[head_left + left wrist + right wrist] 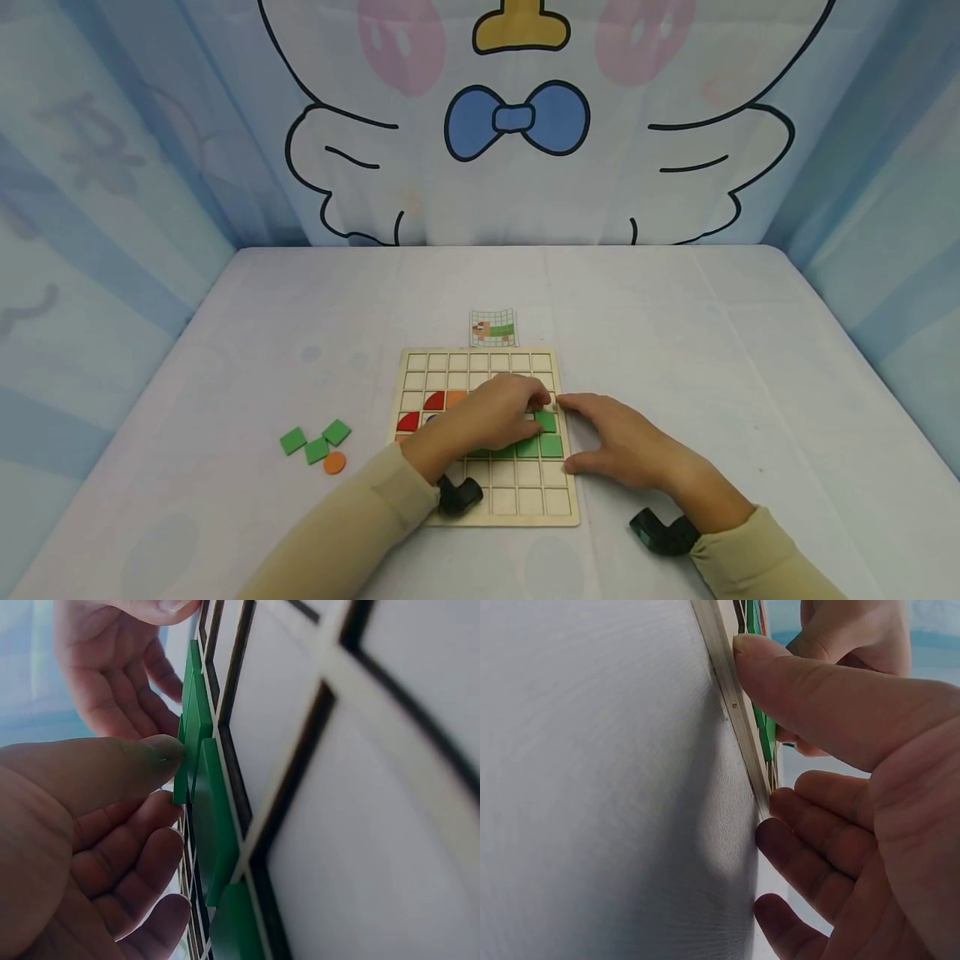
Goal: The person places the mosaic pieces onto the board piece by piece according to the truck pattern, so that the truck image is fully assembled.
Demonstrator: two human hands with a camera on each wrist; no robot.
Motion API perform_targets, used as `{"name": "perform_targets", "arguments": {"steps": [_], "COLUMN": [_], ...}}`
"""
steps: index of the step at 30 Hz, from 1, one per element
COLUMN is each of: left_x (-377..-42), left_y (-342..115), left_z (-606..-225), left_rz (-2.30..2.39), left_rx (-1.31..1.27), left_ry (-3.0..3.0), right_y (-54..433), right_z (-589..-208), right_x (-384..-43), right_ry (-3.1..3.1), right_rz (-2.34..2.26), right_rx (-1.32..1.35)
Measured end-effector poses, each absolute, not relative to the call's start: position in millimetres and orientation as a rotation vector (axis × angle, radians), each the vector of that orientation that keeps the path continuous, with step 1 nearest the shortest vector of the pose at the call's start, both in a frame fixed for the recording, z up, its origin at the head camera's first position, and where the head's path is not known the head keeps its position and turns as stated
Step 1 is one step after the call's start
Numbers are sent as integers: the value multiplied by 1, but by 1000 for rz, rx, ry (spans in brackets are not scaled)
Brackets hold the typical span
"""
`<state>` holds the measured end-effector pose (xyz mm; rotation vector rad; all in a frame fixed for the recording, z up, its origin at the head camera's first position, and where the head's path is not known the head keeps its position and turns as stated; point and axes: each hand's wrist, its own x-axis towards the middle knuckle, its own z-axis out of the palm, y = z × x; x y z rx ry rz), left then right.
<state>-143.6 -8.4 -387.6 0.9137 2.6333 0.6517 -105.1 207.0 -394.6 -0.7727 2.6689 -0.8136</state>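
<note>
Contact ran through the left hand [497,413], whose thumb met a green tile [181,784] toward the right side of the gridded board [525,502]; whether it pinched that tile or merely pressed it, I could not tell, since the index fingertip was hidden. The tile, square and so without a long axis, sat just beyond the right-hand end of a row of green tiles [551,447] that stretched left to right, partly covered by the hand. The right hand [628,442] grasped nothing; its fingers were loosely extended along the board's right edge, thumb nearer and index farther, just beside the touched tile. That edge seemed the useful relation: tile on the board's side, right hand outside it, left hand reaching across from the left. Loose green squares [292,441] and an orange disc [334,462] lay well to the left on the table [675,333] (the left arm was clearly the nearer one to them), while a picture card [492,328] stood just past the board's far edge.
</note>
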Motion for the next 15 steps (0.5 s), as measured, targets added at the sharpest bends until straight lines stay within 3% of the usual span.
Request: {"name": "perform_targets", "arguments": {"steps": [15], "left_x": [-139], "left_y": [-14], "left_z": [-384], "left_rz": [696], "left_rx": [874], "left_ry": [2594], "right_y": [207], "right_z": [-394], "right_x": [-105], "right_ry": [2667], "right_rz": [-816], "right_rx": [-764]}}
